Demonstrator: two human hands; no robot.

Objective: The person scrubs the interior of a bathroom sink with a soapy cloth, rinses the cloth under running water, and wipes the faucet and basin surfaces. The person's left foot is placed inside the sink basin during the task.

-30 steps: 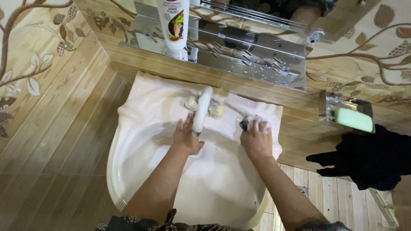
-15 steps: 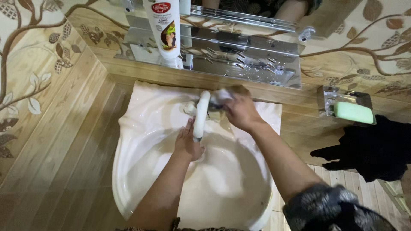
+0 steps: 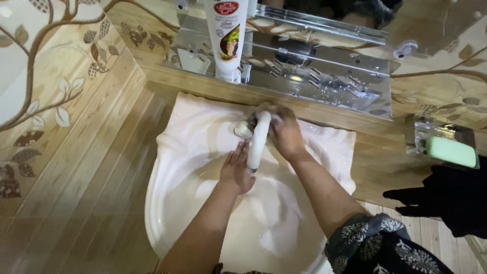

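Note:
A white corner washbasin [image 3: 182,167] sits against wood-look tiled walls. Its white tap spout [image 3: 258,138] reaches out over the bowl. My left hand [image 3: 237,169] is flat under the spout's tip, fingers together and pointing up. My right hand [image 3: 285,131] is closed over the tap's right side at the base of the spout, pressing a dark and white scrubbing pad against it; the pad is mostly hidden by my fingers. The tap's left knob [image 3: 242,130] shows beside the spout.
A shiny metal shelf [image 3: 324,81] hangs above the basin with a white tube bottle [image 3: 227,35] standing on it. A clear soap dish [image 3: 418,133] at the right holds a green soap bar [image 3: 451,151]. A black cloth [image 3: 451,195] hangs below it.
My right hand has left the basin's right rim with the pad and moved up-left onto the tap. The left hand stays under the spout. The view has shifted slightly.

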